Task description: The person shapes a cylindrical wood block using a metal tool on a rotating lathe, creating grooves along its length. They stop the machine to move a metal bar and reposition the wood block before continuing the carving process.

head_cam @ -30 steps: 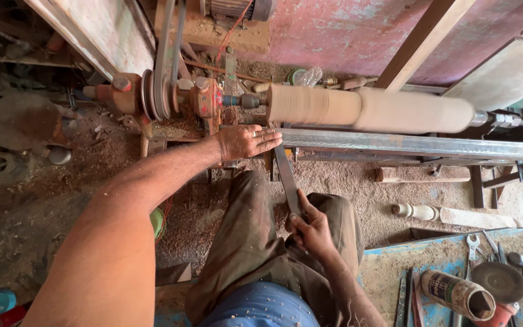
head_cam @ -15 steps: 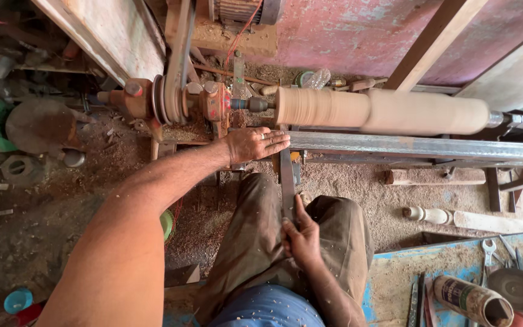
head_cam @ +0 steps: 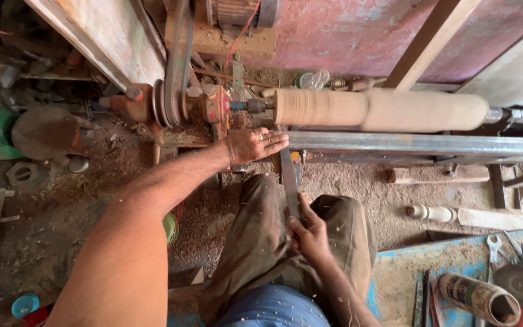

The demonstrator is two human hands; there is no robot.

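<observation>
A long steel chisel (head_cam: 290,181), stiff and probably heavy, bridges the lathe's tool rail (head_cam: 419,144). The left hand (head_cam: 253,144) presses it there, fingers spread; the right hand (head_cam: 311,233) grips its lower end.

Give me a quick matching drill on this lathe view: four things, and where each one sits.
Things:
1. left hand
2. right hand
3. wooden cylinder
4. wrench

Places:
A. on the blue bench at lower right
B. mounted on the lathe, above the steel rail
C. on the rail, over the chisel's tip
D. gripping the chisel's lower end, by the knee

Pairs: 1-C, 2-D, 3-B, 4-A
</observation>
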